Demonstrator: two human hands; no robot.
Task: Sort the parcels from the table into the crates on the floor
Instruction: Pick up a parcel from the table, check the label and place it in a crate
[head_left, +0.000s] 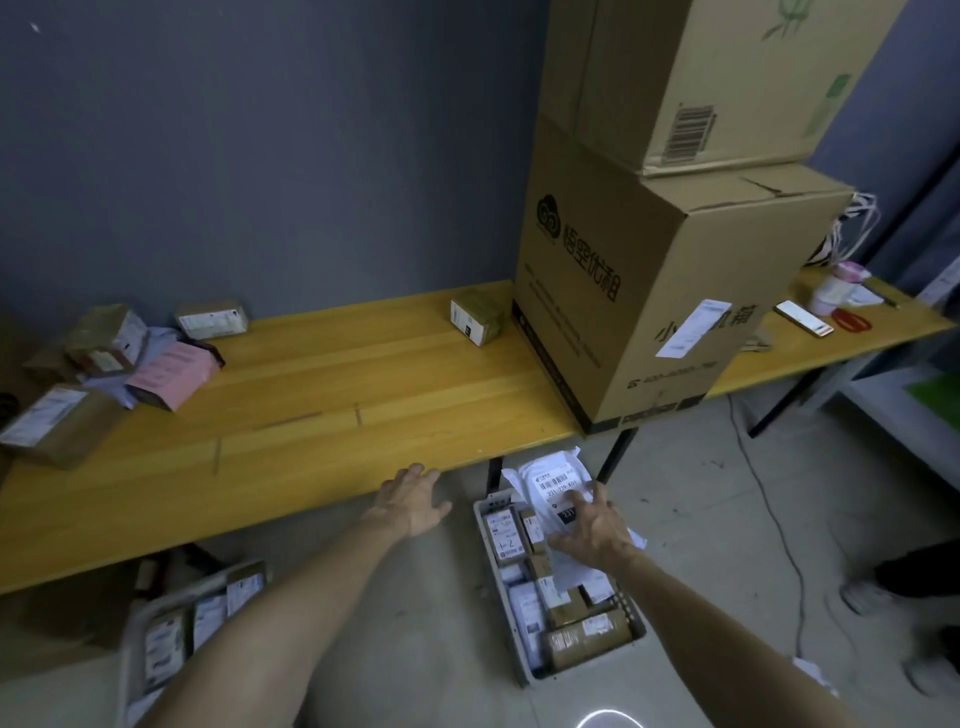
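My right hand (592, 527) lies with spread fingers on a white plastic mailer (553, 480) that sits on top of the right crate (522, 670) on the floor; that crate holds several small parcels. My left hand (413, 499) rests open on the front edge of the yellow table (322, 415). A second crate (127, 654) with labelled parcels stands on the floor at the lower left. On the table's left end lie a pink parcel (174, 374), a brown box (54, 423) and several more small parcels. One small box (477, 316) stands near the big cartons.
Two large stacked cartons (649, 291) fill the table's right-middle. Past them lie a phone (802, 318), a cup (836, 288) and a red tape roll (852, 319). A cable runs over the floor at right, where another person's shoes (865, 597) stand.
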